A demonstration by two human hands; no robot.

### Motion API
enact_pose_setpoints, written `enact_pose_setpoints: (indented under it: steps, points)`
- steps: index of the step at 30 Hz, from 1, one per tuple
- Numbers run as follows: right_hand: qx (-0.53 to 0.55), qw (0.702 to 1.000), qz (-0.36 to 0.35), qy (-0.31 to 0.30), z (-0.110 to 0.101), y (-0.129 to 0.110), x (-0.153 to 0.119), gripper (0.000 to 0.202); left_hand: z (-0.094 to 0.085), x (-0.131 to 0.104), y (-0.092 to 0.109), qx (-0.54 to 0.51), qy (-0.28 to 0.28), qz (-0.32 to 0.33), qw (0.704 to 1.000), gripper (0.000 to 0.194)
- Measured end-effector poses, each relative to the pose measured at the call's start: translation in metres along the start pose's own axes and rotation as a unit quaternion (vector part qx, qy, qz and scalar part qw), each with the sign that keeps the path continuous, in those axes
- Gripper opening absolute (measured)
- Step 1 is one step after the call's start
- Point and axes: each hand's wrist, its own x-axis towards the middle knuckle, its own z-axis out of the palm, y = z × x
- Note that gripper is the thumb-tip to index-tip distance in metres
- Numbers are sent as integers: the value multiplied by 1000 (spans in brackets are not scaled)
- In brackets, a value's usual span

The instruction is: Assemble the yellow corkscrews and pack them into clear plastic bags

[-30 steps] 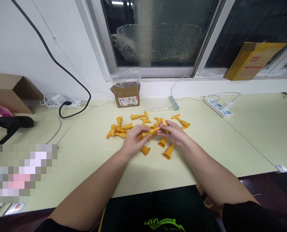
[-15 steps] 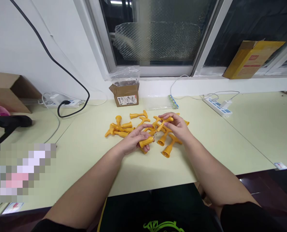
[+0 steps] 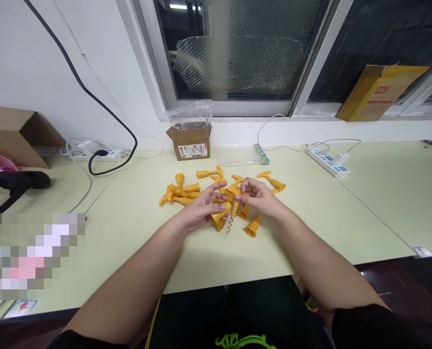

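Observation:
My left hand (image 3: pixel 197 212) is closed on a yellow ribbed plastic sleeve (image 3: pixel 221 212), its thumb on top and its index finger stretched out. In my right hand (image 3: pixel 262 198), thumb and fingers pinch the handle end of a yellow corkscrew (image 3: pixel 235 208). Its bare metal spiral slants downward, just right of the sleeve and apart from it. Around and beneath both hands lie several more yellow corkscrews in sleeves; one (image 3: pixel 208 173) is behind, another (image 3: pixel 252 227) in front of my right hand. My fingers partly hide the pile.
A small open cardboard box (image 3: pixel 192 144) stands by the wall, beside a clear plastic bag (image 3: pixel 239 155). Power strips with cables lie at the left and right (image 3: pixel 328 161). A yellow carton (image 3: pixel 381 94) leans on the window. The table's front edge runs close to my body.
My right hand has turned the corkscrew, so its spiral now points down instead of lying toward the sleeve's end. The sleeve in my left hand has tilted more upright.

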Motion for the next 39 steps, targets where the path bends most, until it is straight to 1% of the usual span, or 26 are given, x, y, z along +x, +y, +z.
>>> enact_pose_setpoints:
  steps: [2,3,4,5,7,8,9,10,12,13,15,16,19,22,25,29,32,34,35,37,39]
  points:
    - [3,1000,-7,-18,6,0,0,32,2,-1,-1,10,-19,-13,1000,82]
    - [8,1000,-10,-24,9,0,0,30,3,-1,-2,9,-30,-20,999,85]
    - [13,999,-14,-27,12,0,0,28,4,-1,-3,9,-40,-28,999,83]
    - [14,999,-18,-27,14,-1,-1,26,5,-1,-4,11,-48,-37,998,76]
    - [4,999,-32,-24,17,-3,-2,24,6,0,-7,16,-52,-58,997,48]
    - [-9,999,-46,-22,17,-4,-2,24,6,0,-7,13,-43,-66,997,35]
    - [-28,997,-63,-20,17,-5,-3,24,6,0,-7,6,-28,-72,997,26]
    - [-54,995,-84,-20,16,-6,-4,25,6,0,-7,-6,-9,-73,997,23]
    - [-128,984,-125,-25,14,-7,-5,27,8,1,-5,-24,30,-57,998,23]
    - [-168,975,-140,-33,13,-7,-6,31,9,1,-4,-24,44,-42,998,24]
    - [-225,962,-147,-53,14,-5,-7,43,11,2,-3,-12,65,-7,998,24]
    - [-236,959,-140,-64,15,-4,-7,48,12,2,-3,-6,76,7,997,23]
    - [-230,964,-109,-81,20,-3,-8,52,13,3,-6,-2,114,28,993,23]
    - [-214,969,-100,-67,25,-4,-9,50,14,4,-9,13,143,56,988,26]
    - [-187,976,-96,-64,29,-6,-9,42,17,3,-10,37,161,81,983,30]
    - [-139,983,-101,-70,28,-4,-9,34,21,2,-6,68,156,108,980,32]
    - [-117,986,-103,-52,25,-3,-9,28,17,2,-1,123,150,125,973,35]
    - [-94,990,-96,-31,21,-4,-9,24,11,3,4,170,185,125,960,41]
    - [-81,992,-94,-20,18,-5,-9,23,6,4,7,193,214,126,949,43]
    - [-54,994,-98,11,9,-7,-8,23,-7,5,15,230,291,150,916,45]
    - [-40,990,-112,74,-3,-10,-5,24,-24,4,24,240,337,178,893,39]
